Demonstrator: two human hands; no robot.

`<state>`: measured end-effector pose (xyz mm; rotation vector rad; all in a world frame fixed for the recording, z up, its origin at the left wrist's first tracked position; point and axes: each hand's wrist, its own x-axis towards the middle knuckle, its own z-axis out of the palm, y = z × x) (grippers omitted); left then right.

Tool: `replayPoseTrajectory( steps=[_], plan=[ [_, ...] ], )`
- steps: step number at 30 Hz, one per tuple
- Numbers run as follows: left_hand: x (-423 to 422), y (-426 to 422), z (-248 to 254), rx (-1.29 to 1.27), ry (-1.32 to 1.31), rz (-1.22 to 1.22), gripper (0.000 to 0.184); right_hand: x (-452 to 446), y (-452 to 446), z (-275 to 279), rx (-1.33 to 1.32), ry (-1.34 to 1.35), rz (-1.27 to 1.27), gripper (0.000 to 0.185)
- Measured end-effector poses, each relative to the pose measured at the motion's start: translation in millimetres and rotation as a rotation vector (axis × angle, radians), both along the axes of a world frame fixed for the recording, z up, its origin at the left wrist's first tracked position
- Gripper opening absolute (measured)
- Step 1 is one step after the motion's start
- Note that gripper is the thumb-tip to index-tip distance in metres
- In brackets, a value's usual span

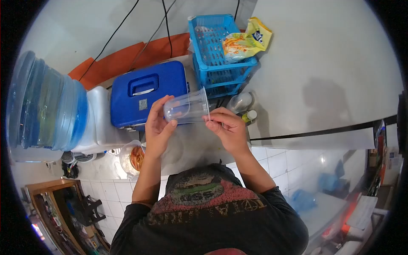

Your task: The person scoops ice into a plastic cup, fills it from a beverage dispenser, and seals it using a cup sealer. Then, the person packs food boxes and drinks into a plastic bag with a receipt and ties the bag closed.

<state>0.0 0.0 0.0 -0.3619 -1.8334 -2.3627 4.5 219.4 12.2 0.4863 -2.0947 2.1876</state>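
Observation:
A clear plastic cup [187,106] lies sideways in the air between my two hands, its rim toward the right. My left hand [158,125] cradles the base end, thumb below and fingers above. At the rim, my right hand [227,127] pinches the edge between thumb and fingers. Behind the cup sits a blue hard case [123,95] with a recessed handle on its lid. Below my left forearm is a clear tub [126,159] with reddish-orange food in it, partly hidden by the arm.
A blue plastic basket rack [204,66] stands at the back, with a yellow packet [250,44] on top. To its front right are a clear container [239,103] and a small bottle with a pale cap [251,114]. A large water bottle dispenser [51,106] occupies the left.

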Motion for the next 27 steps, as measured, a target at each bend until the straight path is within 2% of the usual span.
replayPoseTrajectory(
  steps=[2,3,5,9,11,17,24,27],
  plan=[
    [8,7,-4,-0.049,0.062,0.047,0.062,6,6,1,-0.102,0.003,0.014,0.015],
    [-1,-31,2,-0.114,0.071,0.045,0.062,-3,-32,-9,-0.167,0.011,0.014,0.015],
    [2,-20,-6,-0.030,0.004,0.007,0.060,1,-20,-12,-0.200,-0.008,0.050,0.015],
    [-2,-18,-11,0.109,-0.151,-0.039,0.060,8,-10,-5,-0.173,-0.094,0.029,0.013],
    [-1,-19,-14,-0.056,-0.043,-0.054,0.059,11,-6,-2,-0.179,-0.104,0.012,0.011],
    [5,-10,-7,-0.141,0.038,-0.064,0.059,16,6,-6,0.064,-0.035,-0.077,0.010],
    [9,-13,-9,-0.175,0.005,-0.062,0.059,20,3,-5,0.048,-0.114,-0.073,0.007],
    [13,-12,-10,-0.132,-0.127,-0.097,0.059,22,1,-5,0.064,-0.124,-0.086,0.007]
  ],
)
